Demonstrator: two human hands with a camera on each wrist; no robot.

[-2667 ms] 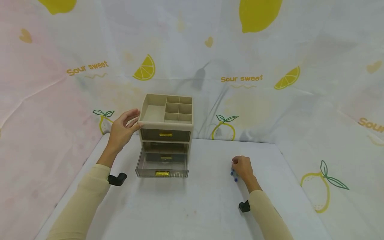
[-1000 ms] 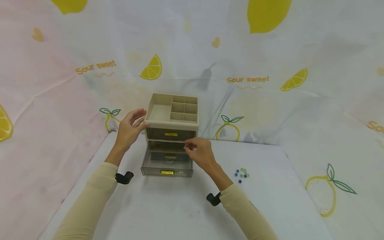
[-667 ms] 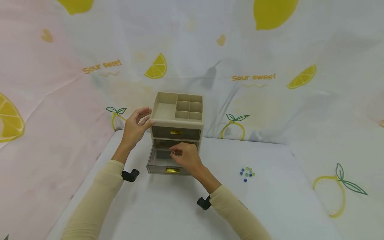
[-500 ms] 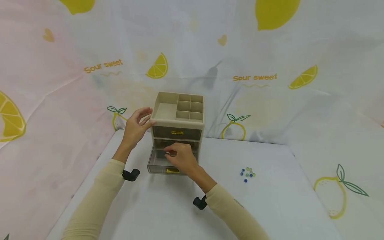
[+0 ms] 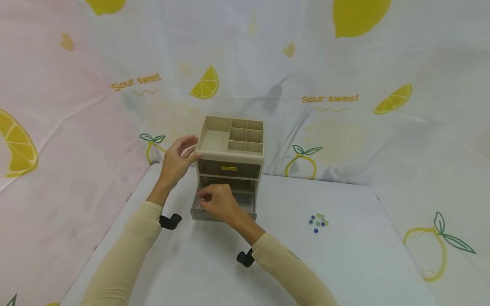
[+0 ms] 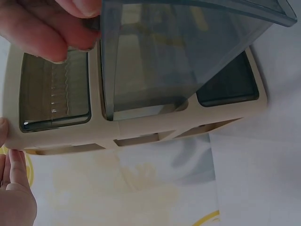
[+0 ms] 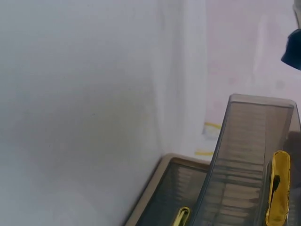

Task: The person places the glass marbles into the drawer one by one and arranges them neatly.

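In the head view a beige desktop organizer [image 5: 230, 156] with smoky clear drawers stands at the back of the table. Its middle drawer [image 5: 249, 204] is pulled out. My left hand [image 5: 176, 163] rests on the organizer's upper left corner, thumb at the front edge and fingers fairly straight along the side. Over the left part of the open drawer, my right hand [image 5: 220, 202] pinches a small glass marble [image 5: 202, 199] between thumb and fingertips. The left wrist view shows these right-hand fingers [image 6: 47, 33] beside the drawer wall; the marble is mostly hidden.
Several blue and yellow-green marbles [image 5: 316, 230] lie loose on the white table [image 5: 283, 263] to the right. The top drawer [image 5: 229, 168] is closed, as is the bottom drawer [image 7: 174, 188] with its gold handle. A lemon-print cloth [image 5: 245, 51] hangs behind.
My right hand has gone from the loose marbles leftward to above the open drawer, and moved further left over it, pinching the marble. My left hand has stayed at the organizer's corner.
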